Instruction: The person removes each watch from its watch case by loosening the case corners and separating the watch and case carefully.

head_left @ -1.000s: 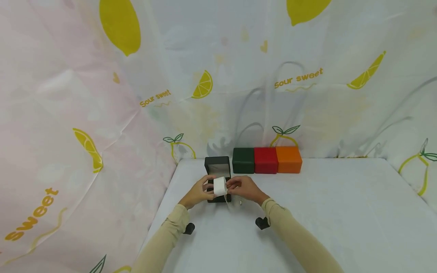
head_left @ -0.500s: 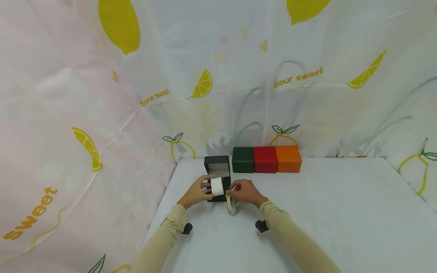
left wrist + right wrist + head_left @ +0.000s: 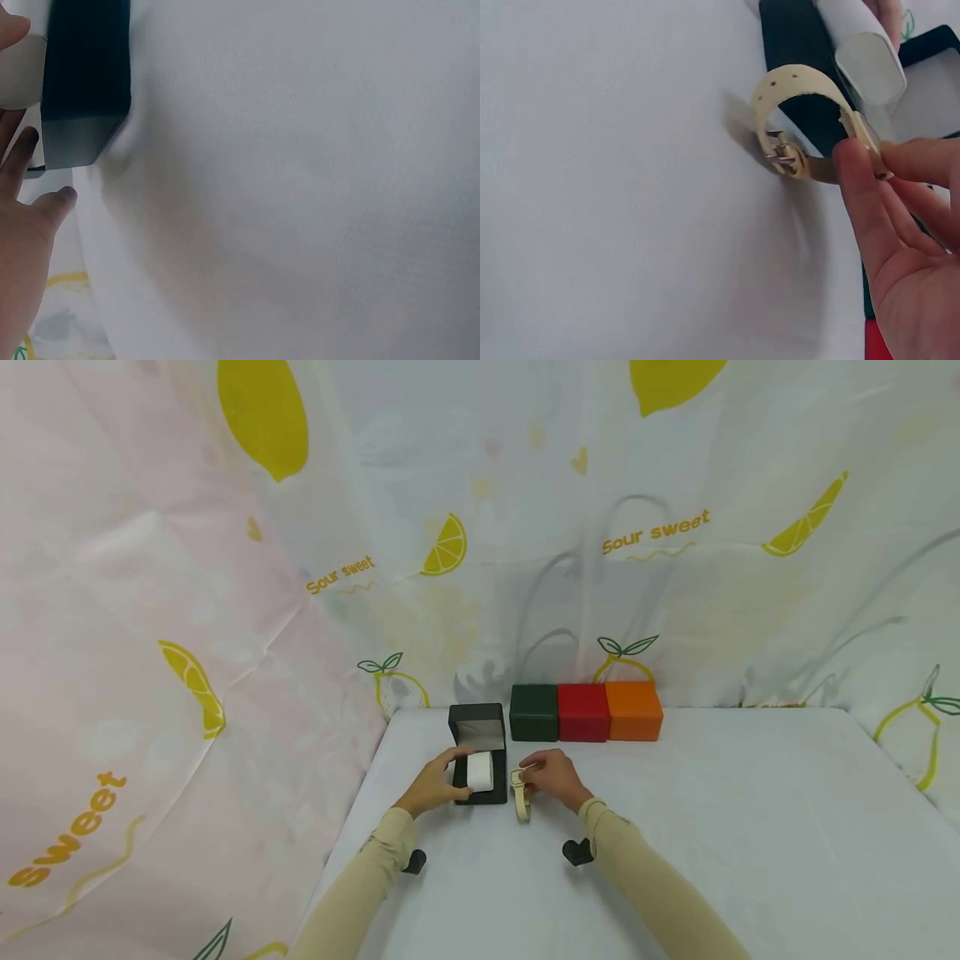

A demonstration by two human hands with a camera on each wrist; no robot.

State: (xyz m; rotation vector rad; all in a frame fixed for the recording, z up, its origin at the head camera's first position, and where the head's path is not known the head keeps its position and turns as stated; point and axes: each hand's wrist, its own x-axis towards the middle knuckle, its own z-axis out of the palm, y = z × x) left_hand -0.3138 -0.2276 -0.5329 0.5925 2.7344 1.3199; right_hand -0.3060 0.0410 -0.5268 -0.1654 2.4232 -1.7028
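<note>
A black box (image 3: 480, 739) stands open near the table's back left, its lid upright. My left hand (image 3: 442, 781) holds a white cushion (image 3: 480, 771) in the box's base; in the left wrist view the box (image 3: 82, 82) and cushion (image 3: 16, 75) sit at the top left above my fingers (image 3: 26, 217). My right hand (image 3: 547, 775) pinches a cream watch (image 3: 519, 793) by its case, just right of the box. In the right wrist view the strap (image 3: 799, 94) arches down to the table, with its buckle (image 3: 784, 155) fastened and my thumb (image 3: 862, 202) on the case.
A green box (image 3: 534, 712), a red box (image 3: 583, 712) and an orange box (image 3: 634, 711) stand shut in a row at the back of the white table (image 3: 750, 827). Lemon-print sheeting hangs close behind and on the left.
The watch came off the white cushion. My left hand lowered the cushion into the black box, and my right hand carried the watch right and down to the table beside it.
</note>
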